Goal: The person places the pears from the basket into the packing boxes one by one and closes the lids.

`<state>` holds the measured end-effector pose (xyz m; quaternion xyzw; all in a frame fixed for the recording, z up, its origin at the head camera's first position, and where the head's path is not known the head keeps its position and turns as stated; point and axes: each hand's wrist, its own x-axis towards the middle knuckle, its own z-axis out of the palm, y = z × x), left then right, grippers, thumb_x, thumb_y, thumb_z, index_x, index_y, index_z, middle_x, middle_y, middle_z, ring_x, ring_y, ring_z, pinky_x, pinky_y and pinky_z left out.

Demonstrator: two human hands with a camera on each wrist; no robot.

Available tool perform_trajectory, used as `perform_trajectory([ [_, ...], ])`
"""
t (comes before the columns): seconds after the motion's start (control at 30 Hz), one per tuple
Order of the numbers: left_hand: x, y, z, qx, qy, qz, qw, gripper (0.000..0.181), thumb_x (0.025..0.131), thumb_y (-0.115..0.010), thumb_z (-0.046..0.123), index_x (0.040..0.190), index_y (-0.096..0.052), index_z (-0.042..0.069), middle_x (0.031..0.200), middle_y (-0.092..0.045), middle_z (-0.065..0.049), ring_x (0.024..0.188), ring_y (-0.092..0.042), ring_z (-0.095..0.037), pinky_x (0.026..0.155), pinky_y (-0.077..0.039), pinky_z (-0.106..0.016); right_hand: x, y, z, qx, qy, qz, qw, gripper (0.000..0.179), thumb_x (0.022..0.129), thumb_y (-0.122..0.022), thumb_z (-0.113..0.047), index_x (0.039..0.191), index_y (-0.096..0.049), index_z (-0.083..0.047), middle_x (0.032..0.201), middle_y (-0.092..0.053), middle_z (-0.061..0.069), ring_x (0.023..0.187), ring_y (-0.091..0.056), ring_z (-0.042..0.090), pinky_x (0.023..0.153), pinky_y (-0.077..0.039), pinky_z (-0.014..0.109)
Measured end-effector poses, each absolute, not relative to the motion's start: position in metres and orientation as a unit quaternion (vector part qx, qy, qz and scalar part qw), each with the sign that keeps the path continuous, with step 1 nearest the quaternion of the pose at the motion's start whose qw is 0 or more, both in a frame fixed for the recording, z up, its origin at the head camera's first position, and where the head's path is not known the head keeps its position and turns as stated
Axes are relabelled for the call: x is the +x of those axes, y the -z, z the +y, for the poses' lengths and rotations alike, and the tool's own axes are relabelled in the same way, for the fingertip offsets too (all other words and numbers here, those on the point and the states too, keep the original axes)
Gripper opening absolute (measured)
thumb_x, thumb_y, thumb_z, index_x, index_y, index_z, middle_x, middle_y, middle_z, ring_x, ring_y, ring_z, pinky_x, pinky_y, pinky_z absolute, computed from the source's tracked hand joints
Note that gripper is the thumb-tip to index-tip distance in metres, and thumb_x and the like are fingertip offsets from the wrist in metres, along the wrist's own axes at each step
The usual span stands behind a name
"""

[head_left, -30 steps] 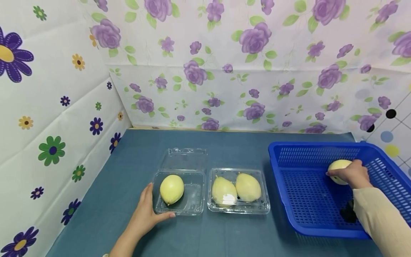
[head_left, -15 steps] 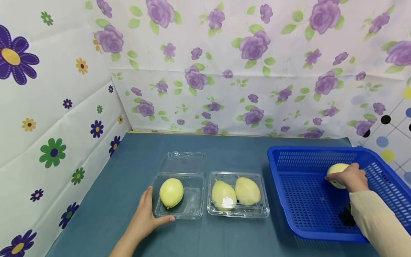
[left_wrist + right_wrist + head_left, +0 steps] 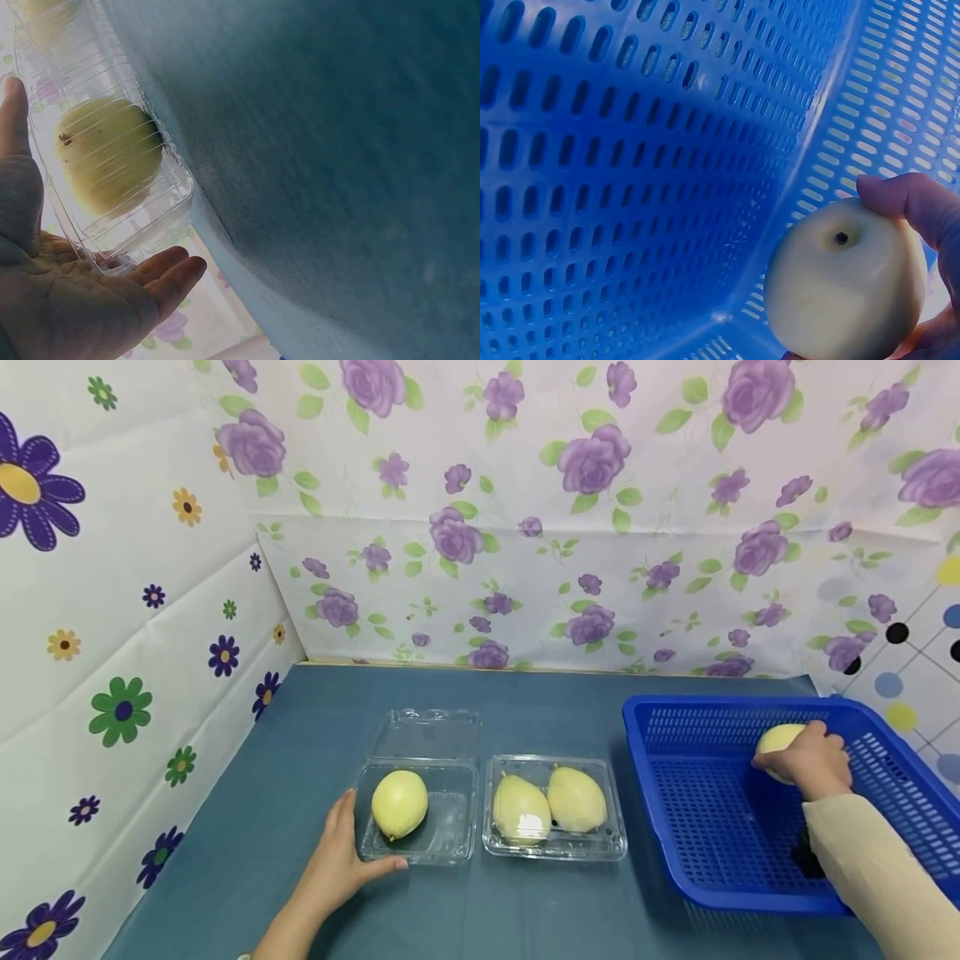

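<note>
My right hand (image 3: 813,762) grips a pale yellow pear (image 3: 777,746) inside the blue basket (image 3: 675,877). In the right wrist view the thumb lies across the top of that pear (image 3: 840,292), near its dark blossom end. My left hand (image 3: 337,860) rests at the left front corner of an open clear plastic clamshell box (image 3: 457,847), thumb and fingers spread and fairly straight. One pear (image 3: 399,805) sits in the left half of that box. The left wrist view shows the left hand (image 3: 82,292) at the box wall, with the pear (image 3: 112,157) seen through the ribbed plastic.
Beside the open box stands a closed clear box (image 3: 555,852) with two pears (image 3: 521,810) in it. A dark object (image 3: 808,857) shows at the basket's right side, partly hidden by the sleeve. Flowered sheets (image 3: 525,568) hang behind the blue-grey tabletop (image 3: 300,760).
My right hand and the pear have moved slightly left and toward the back of the basket. The left hand stays at the open box.
</note>
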<state>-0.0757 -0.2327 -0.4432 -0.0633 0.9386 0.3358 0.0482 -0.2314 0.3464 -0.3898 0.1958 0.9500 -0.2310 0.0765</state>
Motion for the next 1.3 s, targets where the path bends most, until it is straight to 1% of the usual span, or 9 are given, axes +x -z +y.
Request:
perform_trajectory([
  [0.33,-0.075,0.443,-0.232,-0.064,-0.333,0.940,0.047,0.131,0.064,-0.082,0.054,0.149,-0.005,-0.008,0.152,-0.007,-0.033,0.136,-0.020,-0.053,0.102,-0.033,-0.064,-0.236,0.389,0.341,0.190,0.201,0.958,0.073,0.106,0.077,-0.072,-0.031,0.139,-0.005,0.022,0.120,-0.024,0.050,0.102,-0.034,0.062,0.075,-0.041,0.065],
  [0.8,-0.076,0.440,-0.234,-0.066,-0.330,0.940,0.049,0.132,0.064,-0.081,0.056,0.149,-0.004,-0.008,0.153,-0.006,-0.033,0.136,-0.019,-0.054,0.101,-0.033,-0.065,-0.231,0.382,0.337,0.169,0.228,0.955,0.086,0.109,0.078,-0.071,-0.035,0.139,-0.003,0.023,0.121,-0.023,0.052,0.102,-0.032,0.062,0.077,-0.039,0.065],
  [1.3,-0.076,0.444,-0.233,-0.064,-0.331,0.940,0.045,0.131,0.064,-0.082,0.055,0.149,-0.005,-0.009,0.152,-0.007,-0.033,0.136,-0.020,-0.053,0.101,-0.033,-0.064,-0.223,0.381,0.330,0.159,0.226,0.959,0.068,0.109,0.074,-0.075,-0.035,0.139,-0.007,0.022,0.119,-0.027,0.050,0.101,-0.036,0.061,0.076,-0.041,0.065],
])
